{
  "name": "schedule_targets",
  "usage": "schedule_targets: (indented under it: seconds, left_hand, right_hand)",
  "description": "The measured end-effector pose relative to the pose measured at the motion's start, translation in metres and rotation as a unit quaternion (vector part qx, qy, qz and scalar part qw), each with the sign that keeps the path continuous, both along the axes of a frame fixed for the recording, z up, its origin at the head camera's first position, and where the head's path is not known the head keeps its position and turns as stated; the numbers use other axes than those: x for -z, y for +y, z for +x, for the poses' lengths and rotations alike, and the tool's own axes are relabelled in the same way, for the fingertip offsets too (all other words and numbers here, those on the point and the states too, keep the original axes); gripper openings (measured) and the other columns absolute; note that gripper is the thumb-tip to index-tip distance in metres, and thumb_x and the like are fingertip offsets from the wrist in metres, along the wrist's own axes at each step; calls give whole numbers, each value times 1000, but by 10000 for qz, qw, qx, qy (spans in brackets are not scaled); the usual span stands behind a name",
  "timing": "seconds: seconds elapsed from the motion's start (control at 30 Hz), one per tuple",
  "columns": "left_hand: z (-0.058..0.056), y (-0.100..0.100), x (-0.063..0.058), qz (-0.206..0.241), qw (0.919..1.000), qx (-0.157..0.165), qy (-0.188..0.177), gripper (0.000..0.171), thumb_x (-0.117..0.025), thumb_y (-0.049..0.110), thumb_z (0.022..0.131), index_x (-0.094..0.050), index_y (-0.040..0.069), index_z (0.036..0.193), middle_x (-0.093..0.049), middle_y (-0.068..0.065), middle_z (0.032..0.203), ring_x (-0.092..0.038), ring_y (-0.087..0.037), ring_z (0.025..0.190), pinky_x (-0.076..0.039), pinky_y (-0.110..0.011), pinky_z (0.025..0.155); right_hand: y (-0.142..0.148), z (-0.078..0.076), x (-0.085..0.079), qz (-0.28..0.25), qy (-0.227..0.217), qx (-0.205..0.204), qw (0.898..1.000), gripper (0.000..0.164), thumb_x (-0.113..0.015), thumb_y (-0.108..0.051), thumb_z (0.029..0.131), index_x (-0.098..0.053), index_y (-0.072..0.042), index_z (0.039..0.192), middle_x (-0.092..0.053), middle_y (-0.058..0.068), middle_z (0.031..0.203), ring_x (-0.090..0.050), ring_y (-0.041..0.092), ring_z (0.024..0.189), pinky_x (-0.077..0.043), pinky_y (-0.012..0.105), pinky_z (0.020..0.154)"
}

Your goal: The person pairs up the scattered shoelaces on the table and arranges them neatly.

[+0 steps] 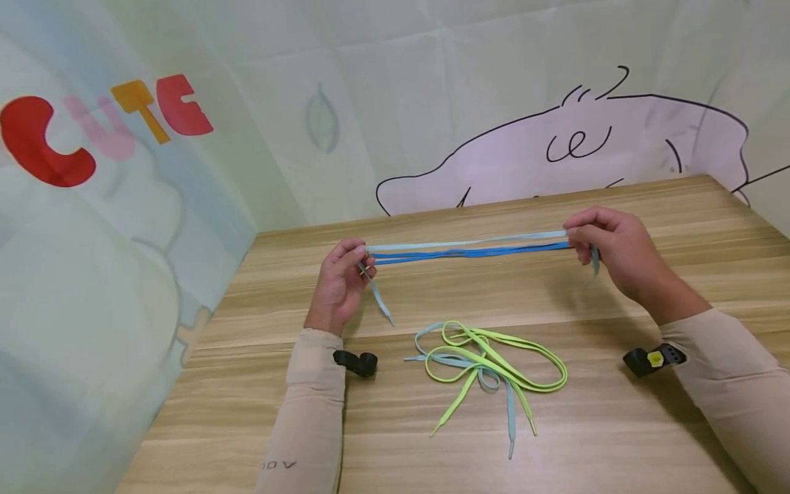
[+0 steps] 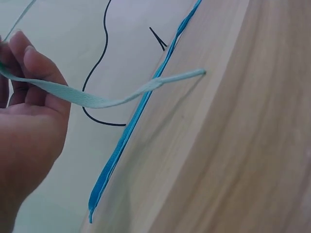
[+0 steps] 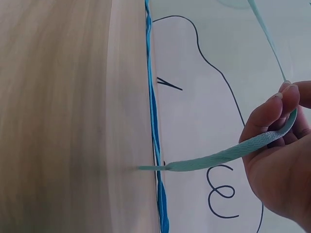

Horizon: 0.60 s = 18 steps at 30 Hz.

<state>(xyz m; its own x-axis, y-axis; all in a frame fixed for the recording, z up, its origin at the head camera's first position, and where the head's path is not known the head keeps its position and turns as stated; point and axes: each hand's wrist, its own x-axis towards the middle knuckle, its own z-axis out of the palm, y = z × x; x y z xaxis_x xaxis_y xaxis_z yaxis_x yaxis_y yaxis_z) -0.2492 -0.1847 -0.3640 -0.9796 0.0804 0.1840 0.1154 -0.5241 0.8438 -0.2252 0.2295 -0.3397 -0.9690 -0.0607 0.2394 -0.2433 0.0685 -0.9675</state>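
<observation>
Between both hands a pale blue shoelace (image 1: 432, 245) is stretched nearly straight above the far part of the table. The left hand (image 1: 339, 285) pinches it near one end, and a short tail with its tip hangs below the fingers. At the other end the right hand (image 1: 623, 254) pinches the lace between thumb and fingertips, a tail (image 3: 214, 159) dangling from it. A darker blue shoelace (image 2: 131, 127) lies in lengthwise strands on the table, behind the hanging tails in both wrist views. Neither hand holds this darker lace.
Nearer the body, a yellow-green shoelace (image 1: 546, 390) lies in loose loops, tangled with another pale blue shoelace (image 1: 511, 412). The wood-grain table (image 1: 247, 412) meets a printed cloth backdrop (image 1: 370, 82) at its far edge. Black wrist cameras sit on both sleeves.
</observation>
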Motion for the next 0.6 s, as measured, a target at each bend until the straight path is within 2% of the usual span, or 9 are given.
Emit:
schedule_targets:
  seconds: [0.23, 0.6]
  left_hand:
    - [0, -3, 0, -285, 9996, 34, 68, 24, -53, -2, 99, -69, 14, 91, -62, 0, 79, -62, -12, 73, -48, -24, 67]
    - [0, -8, 0, -269, 9996, -77, -21, 19, -56, -1, 99, -69, 12, 93, -64, -1, 81, -62, -12, 75, -48, -24, 67]
  right_hand:
    - [4, -3, 2, 83, -135, 191, 9997, 11, -60, -8, 100, -69, -2, 99, -56, 2, 72, -52, 18, 61, -49, 28, 58]
    - [12, -7, 7, 452, -260, 351, 9980, 12, -59, -8, 100, -67, 0, 102, -56, -1, 71, -53, 17, 62, -48, 29, 59]
